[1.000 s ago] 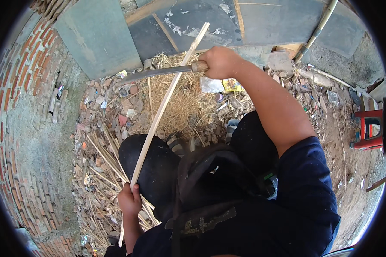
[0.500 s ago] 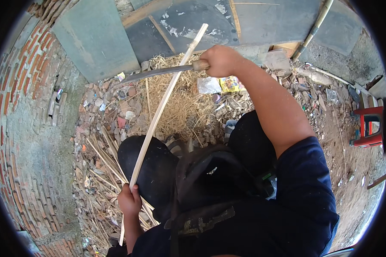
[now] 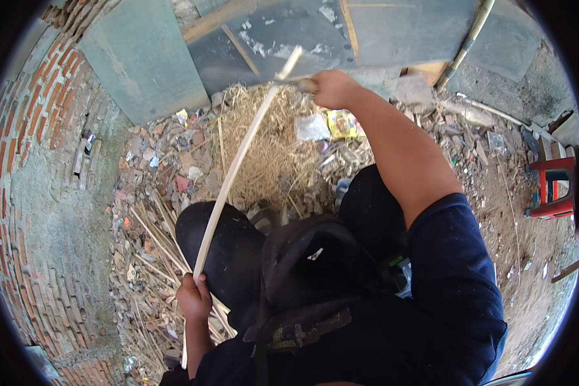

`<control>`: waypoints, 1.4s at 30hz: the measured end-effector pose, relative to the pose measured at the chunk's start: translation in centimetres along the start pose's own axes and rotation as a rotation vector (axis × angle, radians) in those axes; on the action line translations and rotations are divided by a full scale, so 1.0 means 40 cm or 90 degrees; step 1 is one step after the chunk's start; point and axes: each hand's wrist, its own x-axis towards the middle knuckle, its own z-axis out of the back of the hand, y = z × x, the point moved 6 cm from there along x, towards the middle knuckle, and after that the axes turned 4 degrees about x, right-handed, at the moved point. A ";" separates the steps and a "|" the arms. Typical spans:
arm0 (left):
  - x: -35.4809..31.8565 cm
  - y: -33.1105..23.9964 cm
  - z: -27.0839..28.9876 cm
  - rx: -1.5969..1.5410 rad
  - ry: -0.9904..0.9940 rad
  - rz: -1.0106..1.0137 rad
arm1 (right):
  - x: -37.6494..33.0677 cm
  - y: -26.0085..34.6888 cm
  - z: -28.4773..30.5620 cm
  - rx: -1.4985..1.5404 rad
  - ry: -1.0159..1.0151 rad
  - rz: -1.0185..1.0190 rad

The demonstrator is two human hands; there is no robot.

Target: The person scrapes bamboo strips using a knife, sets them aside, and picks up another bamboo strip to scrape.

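Pale wood strip slanting over L knee, blade at its far end

Strip (image 3: 244, 149) runs up & away, from beside the body on the L to well out front, near end below the L hand (image 3: 194, 299). L hand is clenched round it w/ thumb up top. Looks slightly curved; can't tell if that's flex or just the lens. It passes over the L knee (image 3: 237, 235); contact there unclear.

Blade (image 3: 291, 82) meets or crosses the strip near its far tip, blurred, so edge angle can't be read. R hand (image 3: 334, 89) is wrapped tight round the handle (image 3: 307, 85), arm reaching fwd.

To do it well (my judgement): keep L grip firm & well back of the edge, as now. Far end seems unsupported, so light, shallow strokes prob. beat hard ones; too much force could make it whip or split. Low, const. edge angle = even face. Strokes directed outward, clear of knee & L hand, are safest. Bracing the strip on the knee would steady it, but only w/ the edge kept far off.

Around: straw-like shavings (image 3: 264, 170) under the far half, loose sticks (image 3: 165, 215) L of the knee, clear bag (image 3: 312, 127) & yellow packet (image 3: 343, 124) past the shavings, red stool (image 3: 555, 166) far R.
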 end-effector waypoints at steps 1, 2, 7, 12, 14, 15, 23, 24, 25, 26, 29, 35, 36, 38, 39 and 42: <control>0.009 -0.004 0.009 -0.003 -0.010 -0.002 | 0.018 -0.072 0.007 0.075 -0.050 -0.104; 0.015 -0.012 0.019 0.034 0.000 -0.015 | 0.014 -0.095 0.012 0.072 -0.058 -0.104; 0.011 -0.012 0.013 0.072 -0.001 -0.037 | 0.000 -0.030 0.034 0.088 -0.070 -0.040; 0.011 -0.006 0.010 0.039 0.003 -0.025 | -0.020 0.115 0.023 -0.020 0.027 0.101; 0.014 0.004 -0.001 0.046 -0.011 -0.016 | -0.011 0.096 0.013 -0.018 0.125 0.074; 0.006 0.007 -0.001 0.054 -0.026 -0.011 | -0.002 0.061 -0.025 -0.022 0.126 0.077; -0.014 -0.045 0.039 0.111 0.013 0.039 | 0.012 0.054 -0.001 0.020 0.021 -0.013; -0.015 -0.051 0.044 0.093 0.013 0.041 | 0.007 0.071 0.005 -0.007 0.024 0.019; -0.011 -0.054 0.043 0.092 0.014 0.039 | -0.003 0.088 0.012 -0.037 0.029 0.051; -0.011 -0.055 0.043 0.104 0.014 0.048 | -0.023 0.115 0.019 -0.038 0.033 0.053; -0.009 -0.035 0.026 0.122 0.003 0.040 | -0.066 0.166 0.032 -0.041 0.006 0.151; 0.004 -0.013 0.034 0.194 -0.014 -0.021 | -0.018 -0.073 -0.010 0.009 -0.003 -0.131; 0.010 -0.017 0.038 0.173 0.003 -0.026 | -0.009 -0.082 -0.009 0.008 -0.016 -0.121; 0.003 -0.019 0.037 0.174 -0.002 -0.022 | 0.003 -0.041 -0.001 0.019 -0.004 -0.079; 0.001 -0.021 0.033 0.170 -0.002 -0.018 | 0.009 -0.012 0.002 0.027 0.011 -0.040; -0.003 -0.006 0.016 0.151 0.000 0.002 | -0.011 0.103 0.020 -0.033 -0.019 0.082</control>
